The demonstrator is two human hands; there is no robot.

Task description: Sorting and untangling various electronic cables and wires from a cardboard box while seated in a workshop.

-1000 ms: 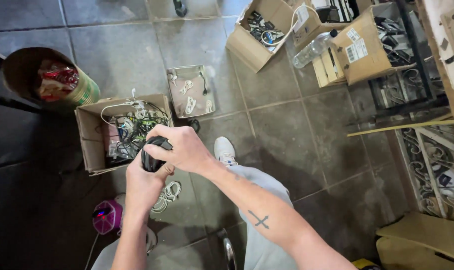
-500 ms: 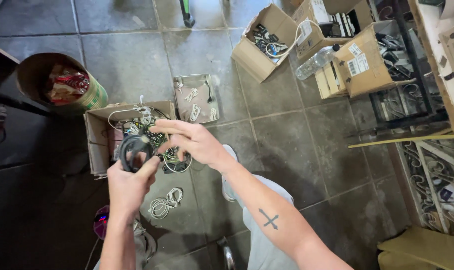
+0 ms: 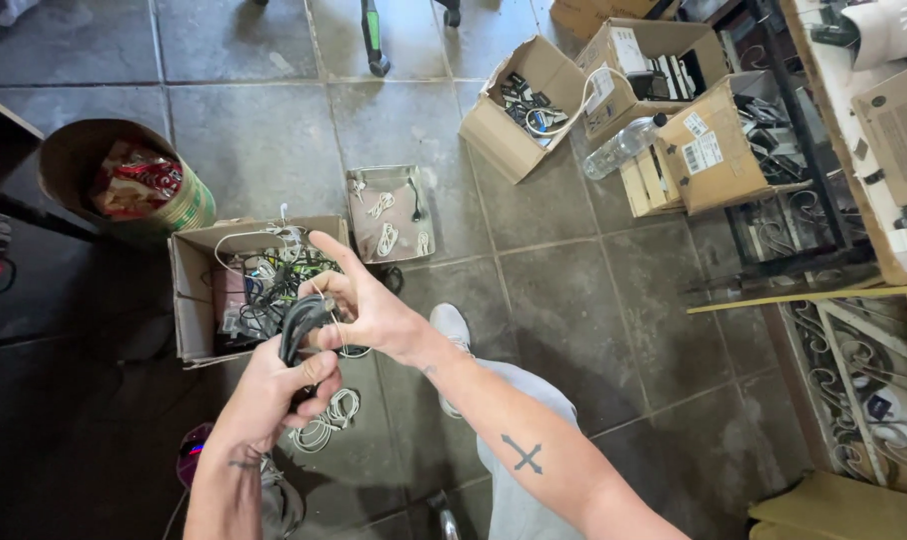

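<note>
A coiled black cable is between both hands, held over the edge of a cardboard box. My left hand grips the coil from below. My right hand pinches the top of the coil, index finger stretched out toward the box. Right beneath them sits the open cardboard box, full of tangled cables and small electronics. A bundle of white cables lies on the tiled floor just below my left hand.
A small tray with white earphones sits beyond the box. A round bin with wrappers stands far left. Several cardboard boxes of parts and a plastic bottle are at the upper right. My shoe rests on the floor.
The view shifted slightly. My hands dropped a little toward me with the black coil, and my right index finger now points outward while the fingers work on the coil.
</note>
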